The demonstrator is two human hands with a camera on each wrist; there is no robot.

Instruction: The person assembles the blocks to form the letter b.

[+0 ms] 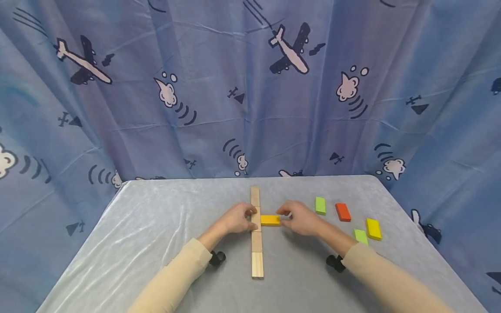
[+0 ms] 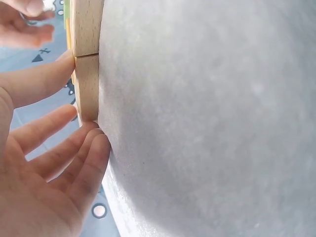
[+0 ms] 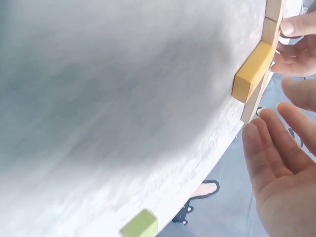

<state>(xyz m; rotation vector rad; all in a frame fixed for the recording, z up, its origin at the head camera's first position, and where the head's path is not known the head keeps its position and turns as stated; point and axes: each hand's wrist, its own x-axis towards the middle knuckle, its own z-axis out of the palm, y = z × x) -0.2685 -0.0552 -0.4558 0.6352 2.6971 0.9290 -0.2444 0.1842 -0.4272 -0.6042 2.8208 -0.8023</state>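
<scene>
A straight row of several plain wooden blocks (image 1: 256,242) lies on the table, running away from the person. A yellow block (image 1: 270,220) extends from its right side, one end against the row. My left hand (image 1: 239,218) is at the row's left side, thumb and fingertips touching a wooden block (image 2: 88,86) beside the yellow one. The thumb sits close to a seam in the left wrist view. Near the yellow block's free end is my right hand (image 1: 299,218), its fingers loosely bent. In the right wrist view a gap shows between those fingers and the yellow block (image 3: 253,73).
Right of the right hand lie a green block (image 1: 320,205), a red block (image 1: 343,212), another yellow block (image 1: 373,229) and a second green block (image 1: 360,236), partly behind the forearm. A grey-white cloth covers the table (image 1: 156,226). A blue airplane-print curtain (image 1: 211,87) hangs behind.
</scene>
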